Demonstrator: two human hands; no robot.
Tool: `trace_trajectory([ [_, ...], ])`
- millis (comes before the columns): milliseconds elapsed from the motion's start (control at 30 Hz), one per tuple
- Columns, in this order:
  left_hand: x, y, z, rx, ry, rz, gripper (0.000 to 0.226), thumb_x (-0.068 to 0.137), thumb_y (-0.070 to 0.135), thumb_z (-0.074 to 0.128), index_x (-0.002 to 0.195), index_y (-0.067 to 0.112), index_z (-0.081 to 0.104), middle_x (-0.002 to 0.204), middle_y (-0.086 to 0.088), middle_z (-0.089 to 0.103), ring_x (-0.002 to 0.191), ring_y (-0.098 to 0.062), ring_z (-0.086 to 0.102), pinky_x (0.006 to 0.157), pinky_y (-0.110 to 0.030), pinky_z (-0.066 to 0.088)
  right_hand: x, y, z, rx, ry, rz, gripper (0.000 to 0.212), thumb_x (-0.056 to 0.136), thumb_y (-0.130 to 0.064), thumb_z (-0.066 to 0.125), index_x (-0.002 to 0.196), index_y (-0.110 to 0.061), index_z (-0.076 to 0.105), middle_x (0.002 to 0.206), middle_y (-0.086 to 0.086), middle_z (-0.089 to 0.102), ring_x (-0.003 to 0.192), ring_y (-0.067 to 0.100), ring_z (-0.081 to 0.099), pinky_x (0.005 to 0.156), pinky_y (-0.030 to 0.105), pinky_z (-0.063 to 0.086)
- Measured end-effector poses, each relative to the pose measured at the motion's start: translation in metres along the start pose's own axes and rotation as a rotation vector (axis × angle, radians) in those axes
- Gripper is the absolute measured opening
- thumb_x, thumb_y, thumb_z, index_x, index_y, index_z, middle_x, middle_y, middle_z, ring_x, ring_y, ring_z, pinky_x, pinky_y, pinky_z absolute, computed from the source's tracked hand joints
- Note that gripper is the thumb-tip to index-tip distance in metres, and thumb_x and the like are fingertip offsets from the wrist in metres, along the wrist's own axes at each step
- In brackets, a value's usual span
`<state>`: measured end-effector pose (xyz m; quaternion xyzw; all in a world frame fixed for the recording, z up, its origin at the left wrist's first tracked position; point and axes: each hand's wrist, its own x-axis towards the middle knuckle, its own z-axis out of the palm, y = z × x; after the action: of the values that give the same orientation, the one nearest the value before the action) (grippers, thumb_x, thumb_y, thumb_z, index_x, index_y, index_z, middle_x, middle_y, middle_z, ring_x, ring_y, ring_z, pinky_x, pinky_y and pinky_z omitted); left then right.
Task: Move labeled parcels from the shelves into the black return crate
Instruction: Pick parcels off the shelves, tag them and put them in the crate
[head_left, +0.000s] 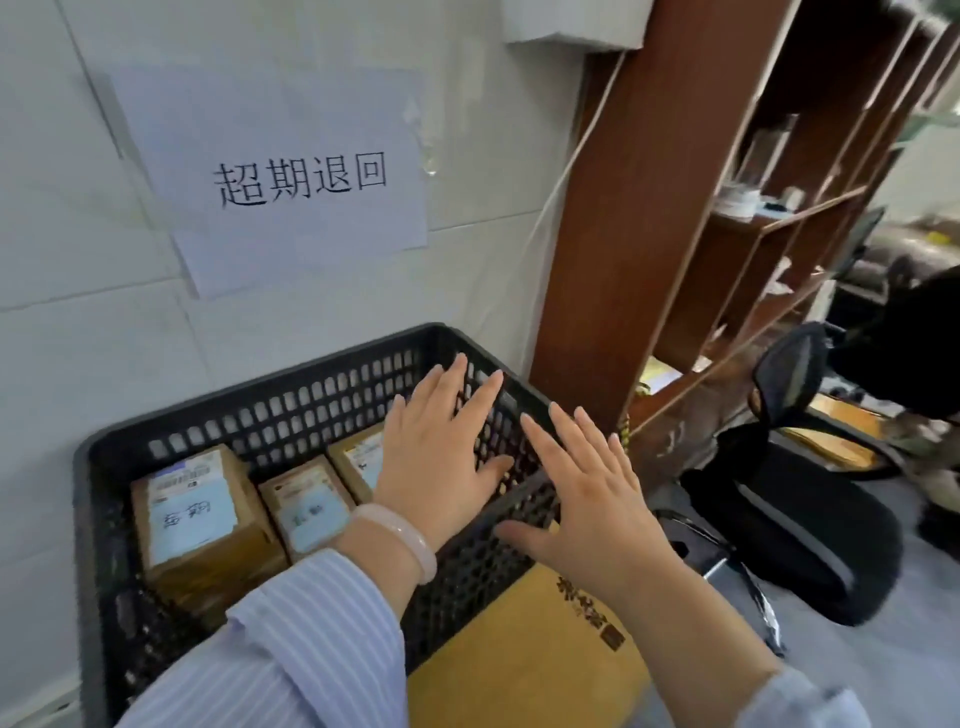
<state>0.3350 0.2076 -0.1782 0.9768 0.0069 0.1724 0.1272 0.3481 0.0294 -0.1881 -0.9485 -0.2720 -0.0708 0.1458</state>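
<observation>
The black crate (270, 410) stands against the white wall; inside it, three labelled parcels sit in a row: the left parcel (197, 514) nearest the crate's left wall, the middle parcel (306, 509) touching it, and the right parcel (361, 457) towards the crate's back wall, partly hidden by the left hand (441, 457). That hand hovers over the crate's right end, its grip wide, fingers straight and spread, holding nothing; a pale bracelet (400, 540) circles its wrist above a striped sleeve (291, 649). The right hand (587, 499) is just outside the crate's right wall, grip likewise wide and holding nothing; whether it touches the rim I cannot tell. Above the crate a paper sign (291, 176) is stuck to the wall; right of the crate stand brown wooden shelves (639, 208) and a black office chair (795, 493); a yellow carton (530, 644) lies just beside the crate's near right corner.
</observation>
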Motion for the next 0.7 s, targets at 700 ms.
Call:
trace_trajectory([
  [700, -0.131, 0.432, -0.022, -0.511, -0.164, 0.957, 0.075, 0.091, 0.059, 0.05, 0.153, 0.043, 0.011, 0.165, 0.003, 0.0, 0.151, -0.02, -0.002, 0.121, -0.049, 0.005, -0.417, 0.09, -0.193, -0.475, 0.443, 1.039, 0.095, 0.076, -0.083, 0.027, 0.155, -0.038, -0.001, 0.163, -0.004, -0.004, 0.151, 0.017, -0.003, 0.118, 0.038, -0.007],
])
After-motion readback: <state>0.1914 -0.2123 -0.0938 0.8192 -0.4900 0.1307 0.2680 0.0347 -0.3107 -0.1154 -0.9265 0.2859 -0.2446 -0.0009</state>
